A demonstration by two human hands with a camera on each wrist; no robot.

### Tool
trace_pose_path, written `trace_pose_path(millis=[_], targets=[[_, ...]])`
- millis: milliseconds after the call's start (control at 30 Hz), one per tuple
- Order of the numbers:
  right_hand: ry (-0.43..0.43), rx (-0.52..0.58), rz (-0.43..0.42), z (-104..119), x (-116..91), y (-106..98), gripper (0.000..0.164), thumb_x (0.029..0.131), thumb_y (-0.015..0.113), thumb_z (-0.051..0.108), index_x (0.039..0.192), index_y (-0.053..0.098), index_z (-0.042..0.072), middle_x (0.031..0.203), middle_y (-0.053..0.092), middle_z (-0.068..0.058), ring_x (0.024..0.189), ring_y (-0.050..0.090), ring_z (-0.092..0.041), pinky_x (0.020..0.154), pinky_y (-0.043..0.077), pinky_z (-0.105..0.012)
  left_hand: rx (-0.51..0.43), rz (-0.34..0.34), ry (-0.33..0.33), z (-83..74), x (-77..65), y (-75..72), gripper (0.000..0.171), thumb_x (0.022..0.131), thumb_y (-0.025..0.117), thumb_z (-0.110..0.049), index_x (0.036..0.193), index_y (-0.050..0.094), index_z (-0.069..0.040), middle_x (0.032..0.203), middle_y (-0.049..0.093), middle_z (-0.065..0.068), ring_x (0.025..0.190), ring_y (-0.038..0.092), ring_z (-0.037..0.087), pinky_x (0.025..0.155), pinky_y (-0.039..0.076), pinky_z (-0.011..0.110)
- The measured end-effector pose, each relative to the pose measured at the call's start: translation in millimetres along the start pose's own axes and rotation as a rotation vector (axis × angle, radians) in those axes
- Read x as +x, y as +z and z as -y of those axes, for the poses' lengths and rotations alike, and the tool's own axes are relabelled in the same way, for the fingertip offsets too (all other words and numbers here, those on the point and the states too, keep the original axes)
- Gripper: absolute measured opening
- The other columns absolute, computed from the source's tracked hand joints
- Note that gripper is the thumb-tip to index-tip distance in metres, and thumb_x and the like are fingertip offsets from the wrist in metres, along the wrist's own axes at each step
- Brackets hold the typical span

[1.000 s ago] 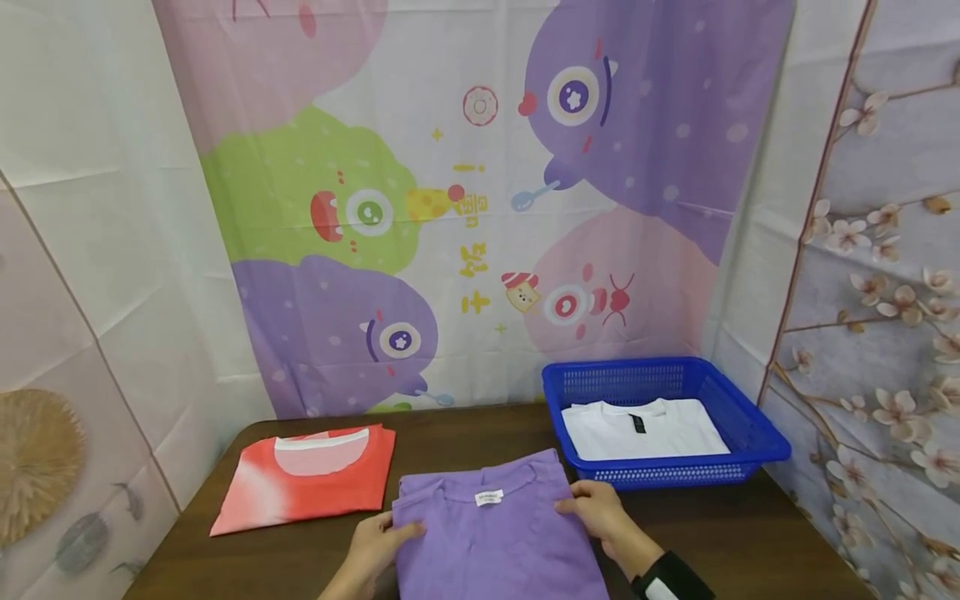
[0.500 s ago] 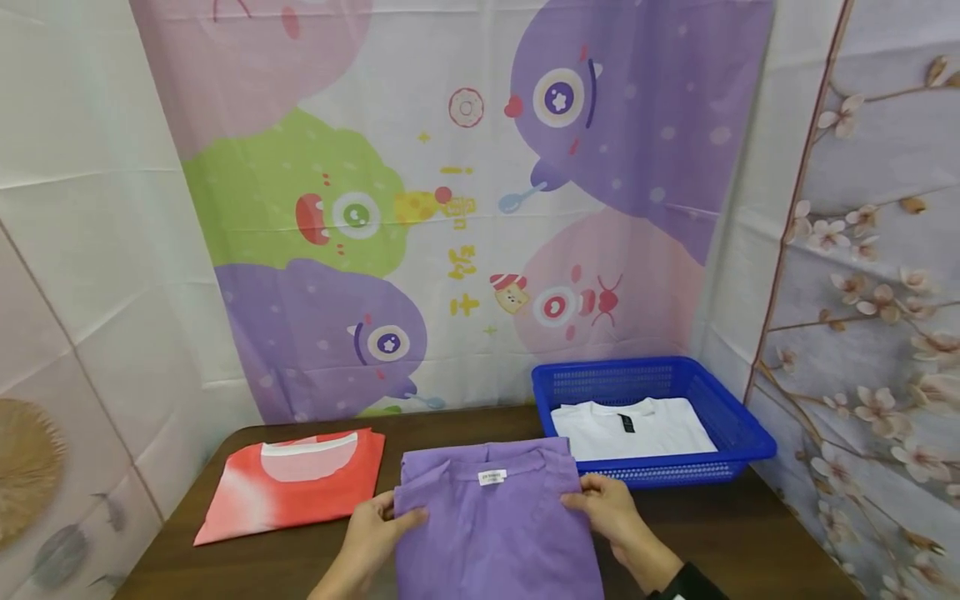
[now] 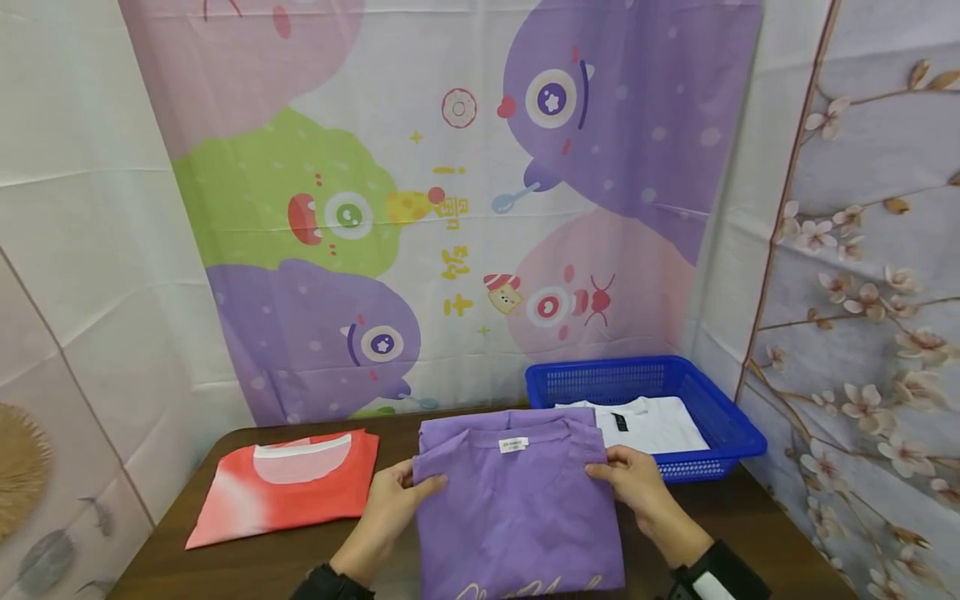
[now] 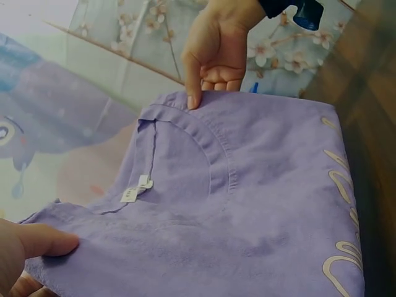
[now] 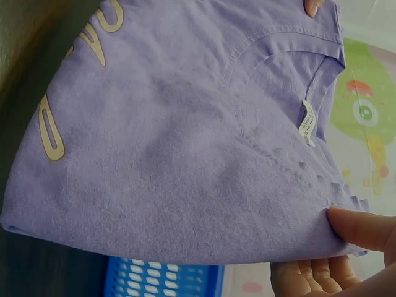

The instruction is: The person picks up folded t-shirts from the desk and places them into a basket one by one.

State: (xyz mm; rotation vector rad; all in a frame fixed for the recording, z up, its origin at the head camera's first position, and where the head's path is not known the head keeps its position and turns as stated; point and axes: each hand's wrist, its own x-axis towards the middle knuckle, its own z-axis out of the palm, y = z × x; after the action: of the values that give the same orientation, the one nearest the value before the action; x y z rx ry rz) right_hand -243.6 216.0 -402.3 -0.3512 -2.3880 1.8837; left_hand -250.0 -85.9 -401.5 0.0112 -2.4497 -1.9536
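Note:
A folded purple T-shirt (image 3: 517, 508) is stretched between both hands in the head view, its collar and white label at the top. Pale cursive lettering shows along its lower edge. The left hand (image 3: 392, 504) pinches the left shoulder corner, thumb on the front. At the opposite corner, the right hand (image 3: 643, 492) grips the cloth the same way; its thumb (image 5: 359, 226) presses on the fabric in the right wrist view. The shirt's upper right corner overlaps the blue basket (image 3: 738, 442) in view, hiding part of the folded white T-shirt (image 3: 660, 425) inside it.
A folded red and white T-shirt (image 3: 292, 487) lies at the left of the dark wooden table (image 3: 180, 575). Behind the table hangs a cartoon-printed curtain (image 3: 405, 67), and a flower-printed cloth (image 3: 862, 333) stands at the right.
Both hands have raised the purple T-shirt and moved it right and away, towards the basket, bringing the lettering into view. The head view has turned slightly right.

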Motion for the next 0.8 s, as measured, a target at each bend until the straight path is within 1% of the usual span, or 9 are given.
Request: trace_pose_path(millis=[100,233,367,467,567,733,800], targets=[[-0.004,-0.018,0.000,4,2,-10,0.020,0.080,0.072,0.010,0.094,0.066,-0.003,0.073,0.067,0.010,0.070,0.054,-0.007,0.060,0.045,-0.025,-0.004,0.017,0.006,-7.4,2.3,5.7,0.042,0.081,0.074,-0.016,0.117,0.065,0.004,0.105,0.074,0.016,0.088,0.068,0.012,0.081,0.055,0.031],[-0.015,-0.040,0.005,10,4,-23,0.019,0.082,0.071,0.012,0.094,0.066,-0.002,0.072,0.066,0.012,0.072,0.054,-0.006,0.062,0.046,-0.025,-0.006,0.030,0.046,-16.7,6.0,13.4,0.041,0.083,0.073,-0.016,0.118,0.065,0.004,0.106,0.074,0.017,0.088,0.068,0.012,0.081,0.055,0.032],[-0.034,-0.069,-0.002,16,5,-36,0.018,0.084,0.069,0.013,0.094,0.065,-0.002,0.067,0.061,0.015,0.067,0.050,-0.005,0.060,0.043,-0.023,-0.018,0.040,0.092,-24.7,12.0,22.1,0.040,0.083,0.072,-0.015,0.117,0.064,0.006,0.105,0.073,0.019,0.086,0.068,0.012,0.079,0.056,0.031],[-0.043,-0.102,-0.012,21,7,-46,0.020,0.085,0.068,0.014,0.095,0.064,-0.002,0.065,0.058,0.016,0.065,0.048,-0.005,0.058,0.041,-0.022,-0.021,0.057,0.113,-31.1,16.6,28.3,0.040,0.084,0.071,-0.016,0.117,0.064,0.006,0.106,0.073,0.019,0.087,0.067,0.013,0.079,0.056,0.032],[-0.053,-0.134,-0.022,25,10,-55,0.021,0.086,0.067,0.015,0.097,0.063,-0.003,0.066,0.059,0.016,0.066,0.049,-0.005,0.059,0.043,-0.023,-0.024,0.076,0.120,-38.5,20.8,34.3,0.039,0.086,0.070,-0.017,0.118,0.065,0.005,0.108,0.072,0.019,0.090,0.067,0.014,0.082,0.055,0.033],[-0.058,-0.171,-0.053,34,14,-71,0.026,0.088,0.066,0.017,0.102,0.062,-0.004,0.070,0.060,0.016,0.071,0.051,-0.006,0.062,0.045,-0.023,-0.027,0.094,0.110,-50.4,29.4,45.1,0.038,0.086,0.070,-0.019,0.117,0.066,0.002,0.110,0.072,0.017,0.092,0.066,0.015,0.085,0.054,0.033],[-0.060,-0.185,-0.063,38,16,-78,0.031,0.088,0.066,0.018,0.107,0.061,-0.006,0.073,0.061,0.015,0.073,0.052,-0.005,0.064,0.047,-0.022,-0.023,0.103,0.105,-55.3,32.7,49.7,0.037,0.087,0.069,-0.020,0.118,0.066,0.001,0.112,0.071,0.017,0.095,0.067,0.017,0.087,0.054,0.034]])
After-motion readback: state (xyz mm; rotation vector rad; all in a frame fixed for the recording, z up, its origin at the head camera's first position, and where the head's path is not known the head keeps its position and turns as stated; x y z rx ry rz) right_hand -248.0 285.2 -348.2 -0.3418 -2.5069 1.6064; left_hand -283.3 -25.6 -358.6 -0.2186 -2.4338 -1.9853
